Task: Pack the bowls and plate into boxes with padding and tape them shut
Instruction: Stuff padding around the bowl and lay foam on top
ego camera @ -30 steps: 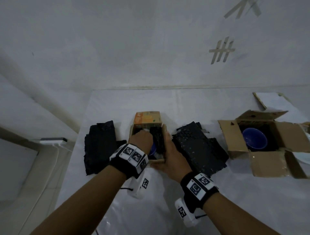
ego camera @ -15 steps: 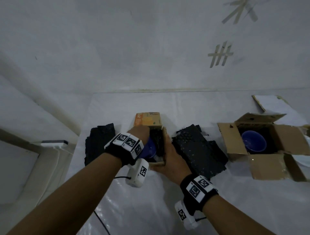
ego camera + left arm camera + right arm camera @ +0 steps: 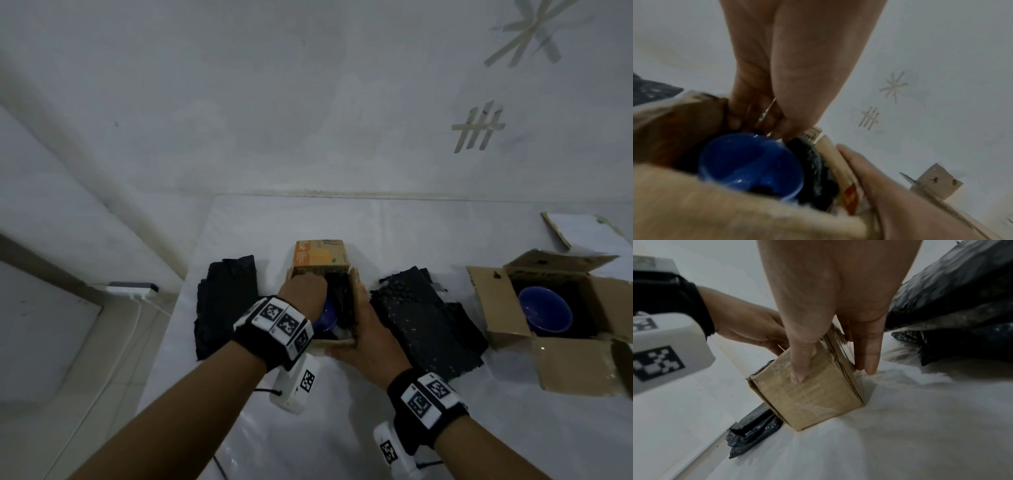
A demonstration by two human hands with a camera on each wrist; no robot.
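A small cardboard box [image 3: 337,342] with an orange flap [image 3: 320,257] stands in the middle of the white-covered table. Inside it a blue bowl [image 3: 325,318] [image 3: 750,162] lies next to black padding [image 3: 340,301] [image 3: 813,165]. My left hand [image 3: 303,294] reaches into the box's far left part, and its curled fingers [image 3: 740,116] pinch a thin flap edge there. My right hand [image 3: 364,329] grips the box's front right corner [image 3: 813,394], thumb [image 3: 800,363] on the front face and fingers [image 3: 869,350] down the right side.
A larger open box [image 3: 565,363] at the right holds another blue bowl [image 3: 544,315] on black padding. Piles of black padding lie to the left [image 3: 226,308] and right [image 3: 424,325] of the small box. A flat sheet [image 3: 579,233] lies far right. The table's left edge is close.
My left hand has shifted toward the box's far left side, so more of the blue bowl shows. My right hand has kept its hold on the box.
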